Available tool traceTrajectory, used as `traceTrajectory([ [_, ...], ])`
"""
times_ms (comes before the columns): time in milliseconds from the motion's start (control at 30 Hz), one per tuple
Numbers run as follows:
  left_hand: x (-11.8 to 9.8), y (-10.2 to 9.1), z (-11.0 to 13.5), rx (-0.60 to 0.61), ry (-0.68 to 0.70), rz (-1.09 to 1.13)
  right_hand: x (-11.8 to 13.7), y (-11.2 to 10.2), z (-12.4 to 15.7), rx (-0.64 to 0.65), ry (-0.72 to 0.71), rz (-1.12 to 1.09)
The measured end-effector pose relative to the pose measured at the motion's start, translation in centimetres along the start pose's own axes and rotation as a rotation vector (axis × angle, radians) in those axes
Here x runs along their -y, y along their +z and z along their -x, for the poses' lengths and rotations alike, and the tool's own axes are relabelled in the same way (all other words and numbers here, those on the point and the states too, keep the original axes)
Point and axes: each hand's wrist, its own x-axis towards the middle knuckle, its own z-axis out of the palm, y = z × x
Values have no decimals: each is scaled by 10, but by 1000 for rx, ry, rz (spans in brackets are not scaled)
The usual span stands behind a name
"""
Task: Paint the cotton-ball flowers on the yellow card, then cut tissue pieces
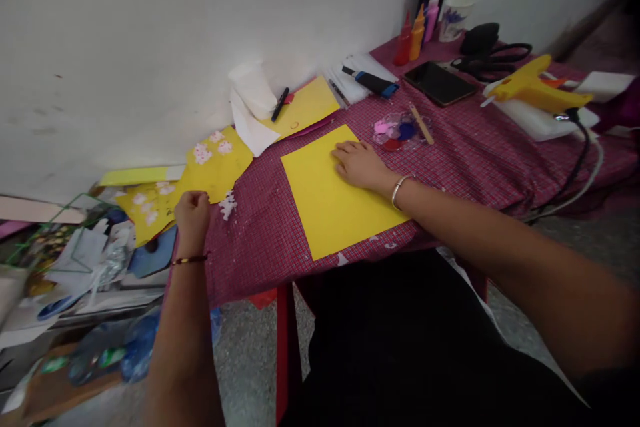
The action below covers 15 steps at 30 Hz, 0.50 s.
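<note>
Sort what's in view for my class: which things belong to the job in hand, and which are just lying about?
Likely the job's:
plain yellow paper sheet, under the flat right hand
yellow paper sheet with pale flower shapes, near the closed left hand
clear palette with coloured blobs

Likely lying about:
black rectangular phone
white cup with purple pattern

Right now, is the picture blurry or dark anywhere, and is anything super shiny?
In the head view, a soft black patch blots the upper right corner; also in the head view, the white scraps look fuzzy, the tablecloth slants, and the yellow sheet looks bright but shows no strong glare.
</note>
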Motion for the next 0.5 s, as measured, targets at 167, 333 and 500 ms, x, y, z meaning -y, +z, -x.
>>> traceTrajectory([
  [167, -23, 26, 75, 328, 285, -87, 0, 1, 0, -5, -13, 12],
  [333, -42, 52, 125, 566, 584, -262, 0, 1, 1, -4, -19, 35],
  [500, 10, 32, 103, 467, 443, -370, -1, 3, 1, 15, -16, 41],
])
